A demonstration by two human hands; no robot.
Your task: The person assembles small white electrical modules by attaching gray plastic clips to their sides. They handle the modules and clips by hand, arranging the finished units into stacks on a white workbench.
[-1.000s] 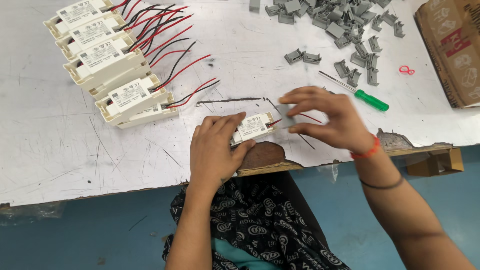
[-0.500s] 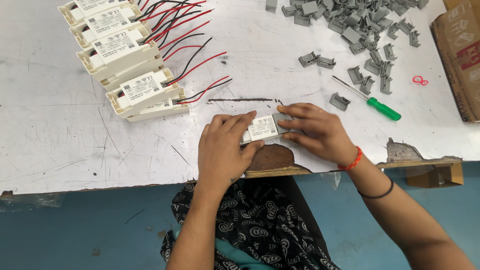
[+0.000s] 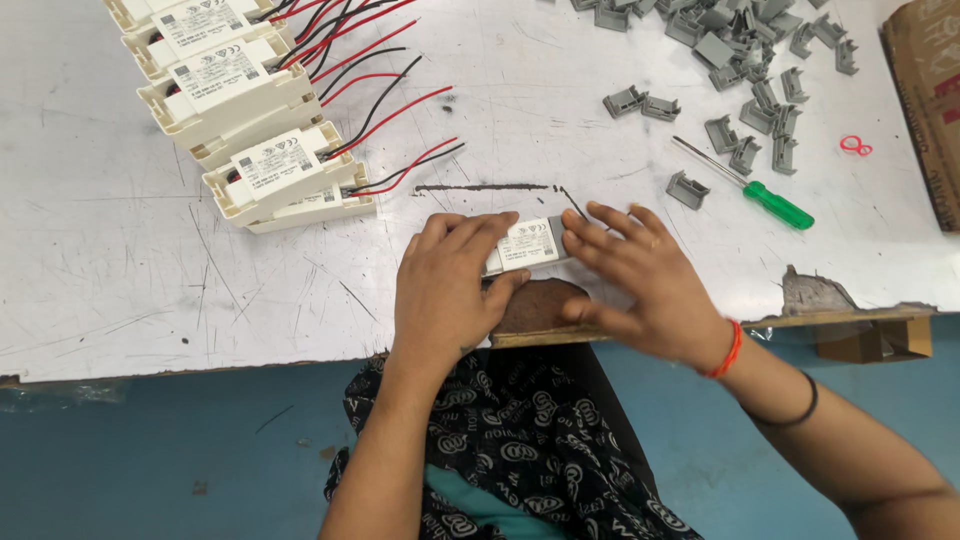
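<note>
both hands press a small white box (image 3: pixel 527 243) at the centre of the frame, near the desk (image 3: pixel 150 280) edge; left hand (image 3: pixel 445 290) fingers together on its left end, right hand (image 3: pixel 640 275) fingers spread over its right end; screwdriver (image 3: pixel 745 185) right of it

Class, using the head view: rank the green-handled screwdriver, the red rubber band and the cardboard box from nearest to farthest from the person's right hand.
From the right hand:
1. Green-handled screwdriver, just up and right of the hand on the white table.
2. Red rubber band, farther up and right, beyond the screwdriver.
3. Cardboard box, at the far right edge of the view.
</note>
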